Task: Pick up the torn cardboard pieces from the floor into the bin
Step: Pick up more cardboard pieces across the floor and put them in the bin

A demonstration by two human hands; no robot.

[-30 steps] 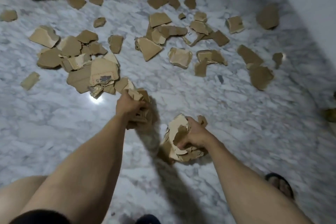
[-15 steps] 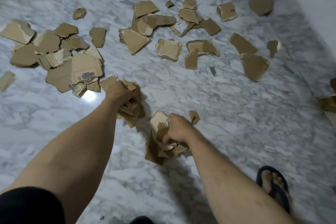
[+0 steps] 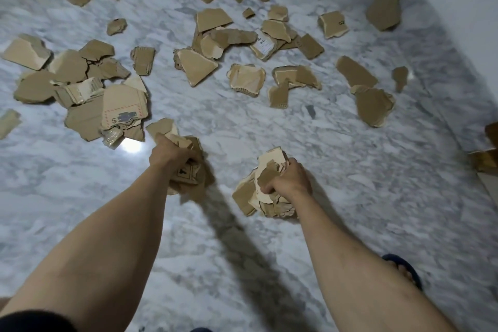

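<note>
Both outstretched arms now wider apart, left hand (image 3: 172, 155) and right hand (image 3: 292, 180) each clutching cardboard pieces (image 3: 265, 188).

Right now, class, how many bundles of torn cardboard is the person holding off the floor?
2. One bundle is gripped in the left hand; the other bundle is gripped in the right hand. How many pieces each holds is partly hidden.
</note>
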